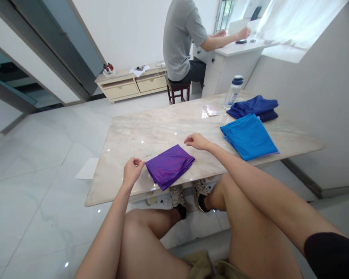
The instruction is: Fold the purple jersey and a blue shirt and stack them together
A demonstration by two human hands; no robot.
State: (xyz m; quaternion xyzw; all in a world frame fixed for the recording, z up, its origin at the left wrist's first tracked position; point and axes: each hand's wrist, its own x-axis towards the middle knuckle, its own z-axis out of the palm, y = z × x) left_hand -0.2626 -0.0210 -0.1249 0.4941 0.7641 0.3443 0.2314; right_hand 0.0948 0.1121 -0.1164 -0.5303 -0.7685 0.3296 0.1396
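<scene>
A folded purple cloth (170, 166) lies flat on the marble-patterned table in front of me, its layers showing along the right and front edges. My left hand (133, 170) is just off its left corner, fingers loosely curled with no cloth visible in them; whether a fingertip touches the corner I cannot tell. Above the cloth's far right corner hovers my right hand (197, 142), half curled and apart from the cloth, holding nothing. To the right, a folded bright blue cloth (249, 137) rests with a lilac edge showing beneath it.
Behind the blue cloth are folded navy cloths (254, 106) and a clear water bottle (232, 93) with a dark lid. A blurred small packet (210, 111) lies near the table's (128, 131) far edge. Another person (180, 42) sits on a stool at a white desk (235, 48).
</scene>
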